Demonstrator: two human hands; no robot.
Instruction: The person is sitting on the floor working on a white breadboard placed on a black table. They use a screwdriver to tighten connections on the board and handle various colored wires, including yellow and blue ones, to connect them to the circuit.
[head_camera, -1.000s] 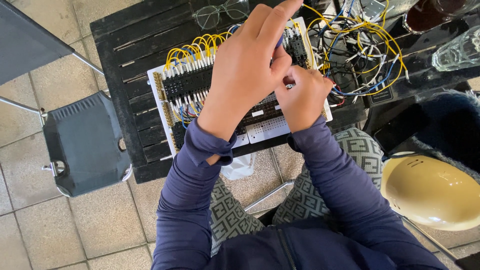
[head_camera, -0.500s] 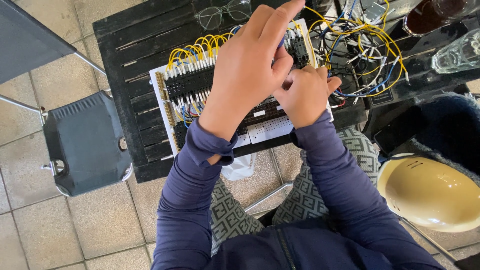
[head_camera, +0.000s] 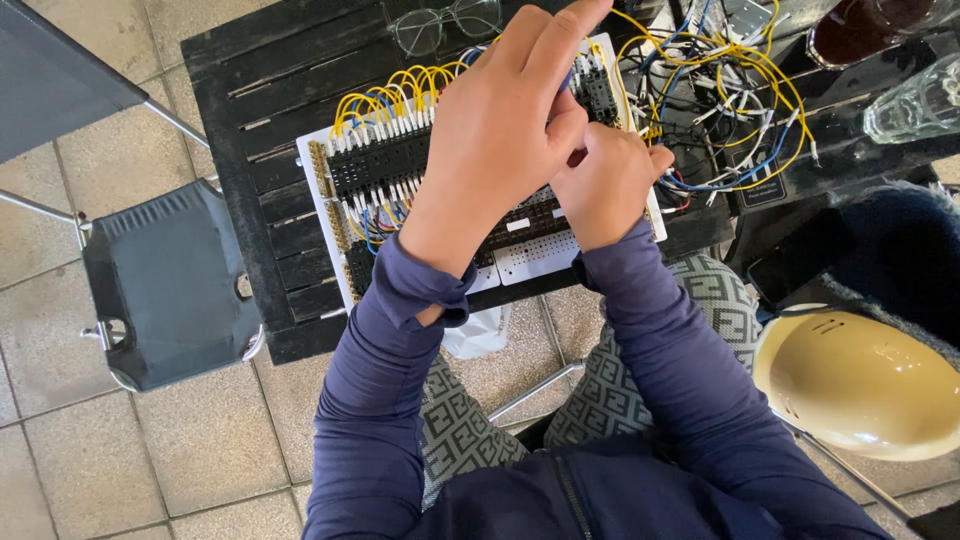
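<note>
A white wiring board (head_camera: 520, 262) lies at the near edge of a dark slatted table (head_camera: 270, 90), packed with black terminal blocks and yellow and blue wires (head_camera: 395, 90). The left hand (head_camera: 500, 140) arches over the board, fingers pinched on something small, too hidden to name. The right hand (head_camera: 605, 185) is curled beside it, touching; its grasp cannot be told. The wires look thin, light, bendable, best pinched near their ends. Glasses (head_camera: 445, 22) lie at the far edge; a tan helmet (head_camera: 860, 385) sits off to the right.

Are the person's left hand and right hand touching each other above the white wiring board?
Touching. The head view shows the left hand lying against the right hand above the white wiring board, with no gap visible between the fingers.
</note>
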